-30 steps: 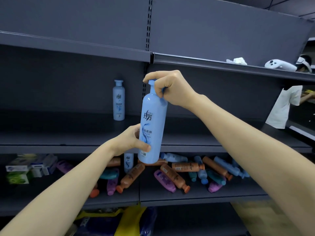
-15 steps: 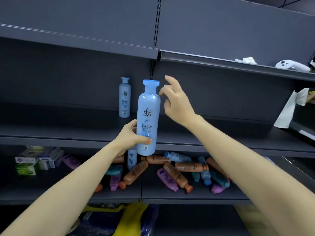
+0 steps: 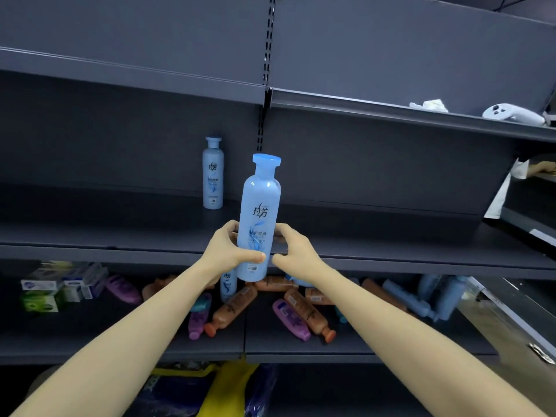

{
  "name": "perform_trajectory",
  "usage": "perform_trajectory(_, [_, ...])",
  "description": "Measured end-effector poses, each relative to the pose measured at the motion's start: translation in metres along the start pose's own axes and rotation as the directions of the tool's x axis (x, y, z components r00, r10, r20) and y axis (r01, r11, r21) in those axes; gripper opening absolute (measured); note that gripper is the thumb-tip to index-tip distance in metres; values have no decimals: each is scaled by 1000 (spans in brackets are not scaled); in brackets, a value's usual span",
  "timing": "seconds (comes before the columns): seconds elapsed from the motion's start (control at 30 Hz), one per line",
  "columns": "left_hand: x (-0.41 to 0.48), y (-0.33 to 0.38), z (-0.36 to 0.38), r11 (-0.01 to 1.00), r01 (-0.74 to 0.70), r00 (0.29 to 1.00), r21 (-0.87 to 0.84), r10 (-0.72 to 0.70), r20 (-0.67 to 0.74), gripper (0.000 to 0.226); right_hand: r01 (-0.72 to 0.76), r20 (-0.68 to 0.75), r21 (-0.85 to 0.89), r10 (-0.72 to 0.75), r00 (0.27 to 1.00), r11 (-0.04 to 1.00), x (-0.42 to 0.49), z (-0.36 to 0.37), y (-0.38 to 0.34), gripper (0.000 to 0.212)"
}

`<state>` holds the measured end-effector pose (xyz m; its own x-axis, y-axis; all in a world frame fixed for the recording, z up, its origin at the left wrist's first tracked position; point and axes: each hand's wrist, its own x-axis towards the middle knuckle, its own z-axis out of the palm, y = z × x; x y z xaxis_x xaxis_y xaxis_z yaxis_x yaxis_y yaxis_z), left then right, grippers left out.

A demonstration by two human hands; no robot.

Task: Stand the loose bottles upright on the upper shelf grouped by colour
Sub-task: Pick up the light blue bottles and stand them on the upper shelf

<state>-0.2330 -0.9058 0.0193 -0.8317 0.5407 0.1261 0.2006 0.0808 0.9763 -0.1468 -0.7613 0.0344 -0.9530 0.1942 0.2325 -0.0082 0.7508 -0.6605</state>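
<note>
Status: task at an early stage.

- Done: one pale blue plastic bottle with a blue cap [image 3: 213,176] is seen standing upright at the back of the dark grey upper shelf [image 3: 120,233]. Nothing else is seen standing on that shelf.
- In hand: a second pale blue plastic bottle of the same make [image 3: 260,212] is held upright in the air in front of the shelf edge, not yet set down. The grip of the left hand [image 3: 228,251] is wrapped round its lower body, thumb across the label. The right hand [image 3: 298,251] is cupped at the bottle's right side. Whether its grip is actually on the bottle cannot be told.
- Left: on the lower shelf [image 3: 361,341] many bottles are lying loose, orange [image 3: 233,308], purple [image 3: 290,319], blue [image 3: 409,299] and teal [image 3: 201,305].

Judgement: the blue group has only been started, and the orange, purple and teal groups have not been begun.
</note>
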Motion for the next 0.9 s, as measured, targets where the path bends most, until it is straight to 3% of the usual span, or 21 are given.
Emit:
perform_trajectory(0.2, [-5,-8,18,999,26,998,29,-24,-56,62,-148,-28,365,169,985,919,-8,12,-5,54])
perform_trajectory(0.3, [-5,-12,26,998,48,995,38,-45,-87,67,-180,5,467,201,980,866,-12,12,-4,55])
perform_trajectory(0.37, [-6,-12,33,997,54,994,51,-49,-99,59,-180,-5,505,212,977,844,-14,14,-3,52])
perform_trajectory(0.47, [-8,-10,43,997,53,993,63,-46,-112,47,-195,-59,487,255,965,851,-14,15,0,48])
perform_trajectory(0.9, [-22,-14,68,995,95,986,21,-91,-139,55,-245,-128,386,315,940,889,-19,5,18,45])
